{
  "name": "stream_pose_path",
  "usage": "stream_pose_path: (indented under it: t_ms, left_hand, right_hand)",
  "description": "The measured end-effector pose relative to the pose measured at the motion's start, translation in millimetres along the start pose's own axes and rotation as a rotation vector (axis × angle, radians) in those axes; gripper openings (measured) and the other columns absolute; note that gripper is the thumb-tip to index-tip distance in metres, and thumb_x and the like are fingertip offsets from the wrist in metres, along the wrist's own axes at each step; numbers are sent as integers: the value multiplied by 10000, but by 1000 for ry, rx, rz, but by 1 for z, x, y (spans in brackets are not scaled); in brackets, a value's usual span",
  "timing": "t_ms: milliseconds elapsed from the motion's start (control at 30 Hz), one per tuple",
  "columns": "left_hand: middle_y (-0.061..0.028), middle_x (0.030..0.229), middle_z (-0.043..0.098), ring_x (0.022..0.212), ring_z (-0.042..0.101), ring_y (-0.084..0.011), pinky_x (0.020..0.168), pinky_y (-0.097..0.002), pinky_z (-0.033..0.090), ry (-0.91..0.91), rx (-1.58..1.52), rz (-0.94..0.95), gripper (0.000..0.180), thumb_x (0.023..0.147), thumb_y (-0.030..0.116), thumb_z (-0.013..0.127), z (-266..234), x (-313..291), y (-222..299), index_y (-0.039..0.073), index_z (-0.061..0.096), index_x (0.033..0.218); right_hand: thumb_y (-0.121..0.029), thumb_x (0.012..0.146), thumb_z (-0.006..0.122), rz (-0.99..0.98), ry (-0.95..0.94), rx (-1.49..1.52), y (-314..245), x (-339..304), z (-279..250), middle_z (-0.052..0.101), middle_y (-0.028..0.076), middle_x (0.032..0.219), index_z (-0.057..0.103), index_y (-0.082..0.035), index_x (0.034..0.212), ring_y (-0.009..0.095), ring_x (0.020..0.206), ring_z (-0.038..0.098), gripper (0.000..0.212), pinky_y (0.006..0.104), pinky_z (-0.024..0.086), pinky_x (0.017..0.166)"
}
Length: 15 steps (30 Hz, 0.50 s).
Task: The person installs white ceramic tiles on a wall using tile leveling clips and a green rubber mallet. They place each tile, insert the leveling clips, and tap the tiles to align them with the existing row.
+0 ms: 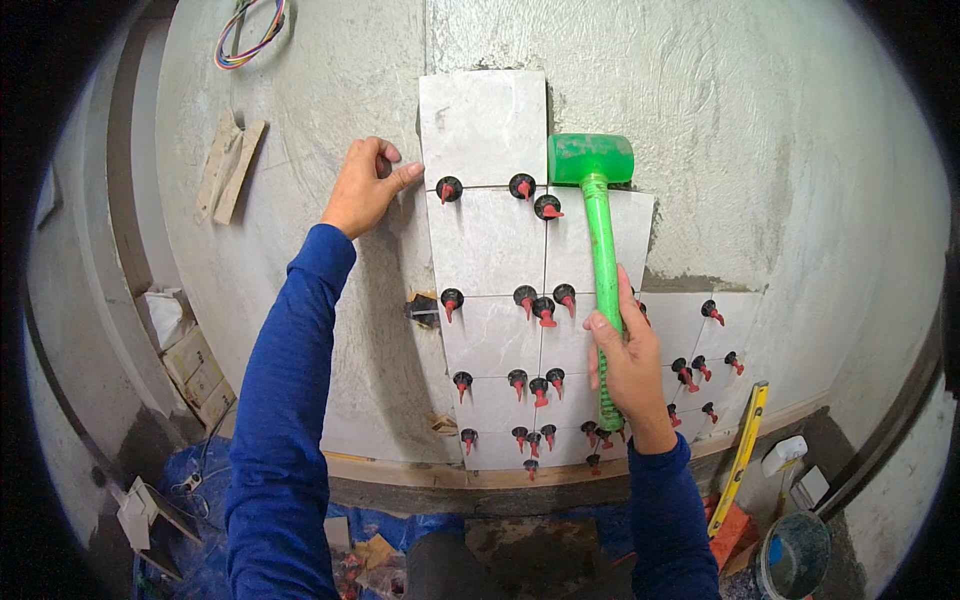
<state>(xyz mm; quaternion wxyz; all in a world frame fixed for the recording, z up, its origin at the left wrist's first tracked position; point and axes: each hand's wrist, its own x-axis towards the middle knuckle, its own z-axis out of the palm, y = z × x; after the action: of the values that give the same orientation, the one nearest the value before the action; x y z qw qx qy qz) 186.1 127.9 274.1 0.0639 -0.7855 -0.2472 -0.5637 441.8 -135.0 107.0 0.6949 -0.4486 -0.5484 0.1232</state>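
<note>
My right hand (632, 365) is wrapped round the handle of a green rubber mallet (592, 160). The mallet's head is raised in front of the wall, just right of the topmost grey tile (484, 125). At that tile's lower left edge is my left hand (370, 187), empty, its thumb reaching toward the edge and its fingers loosely bent apart from it. Black tile levelling clips with red handles, such as this levelling clip (449, 190), sit along the joints between the tiles. The mallet partly covers the neighbouring tile (630, 225) in the row below.
Bare, roughly plastered wall (750, 150) surrounds the tiles. Coloured wires (250, 45) hang at upper left. Lower right, a yellow spirit level (738, 455) leans by a bucket (793, 555). Blue sheeting (200, 500) covers floor at left, near stacked boxes (198, 370).
</note>
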Motion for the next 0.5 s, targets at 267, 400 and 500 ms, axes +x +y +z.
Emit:
stream_pose_path:
  t_ms: [267, 400, 500]
  left_hand:
    - [-113, 1016, 540, 897, 530, -216, 831, -352, 492, 5, -22, 11, 444, 916, 405, 804, -1, 1, -1, 26, 625, 1061]
    - [-112, 1017, 541, 906, 529, -214, 836, -350, 491, 5, -16, 10, 431, 920, 391, 801, 0, 1, -1, 24, 623, 1059]
    - [-113, 1016, 541, 904, 530, -215, 835, -351, 490, 10, -11, 30, 421, 914, 382, 806, -1, 0, -1, 29, 626, 1055]
  right_hand:
    - [-165, 1062, 593, 3, 50, 6, 0, -2, 1, 622, 83, 1008, 241, -113, 1670, 75, 584, 549, 705, 240, 471, 447]
    - [-134, 1062, 574, 4, 36, -3, -2, -4, 5, 577, 25, 884, 251, -98, 1667, 66, 575, 525, 687, 245, 456, 447]
    - [-126, 1062, 572, -4, 35, -7, -3, -4, 5, 557, -2, 818, 257, -91, 1665, 61, 568, 512, 682, 247, 446, 449]
